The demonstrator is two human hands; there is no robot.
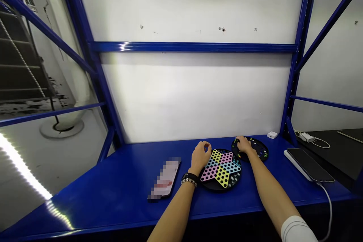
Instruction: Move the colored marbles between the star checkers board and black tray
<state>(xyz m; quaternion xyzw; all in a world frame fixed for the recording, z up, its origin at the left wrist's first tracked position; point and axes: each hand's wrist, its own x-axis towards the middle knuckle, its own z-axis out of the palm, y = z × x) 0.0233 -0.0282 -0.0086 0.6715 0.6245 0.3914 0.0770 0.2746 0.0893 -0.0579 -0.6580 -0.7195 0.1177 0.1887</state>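
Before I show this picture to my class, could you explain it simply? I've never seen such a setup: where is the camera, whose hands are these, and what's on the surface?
There is no machine here: a person works bare-handed, wearing a camera on their head that looks forward and down. The blue shelf holds a round game board with a coloured star and, behind it to the right, a black tray. A phone lies left of the board. The left hand is at the board's left side, fingers curled; the right hand reaches over the tray. Whether either holds a small piece is too hard to see.
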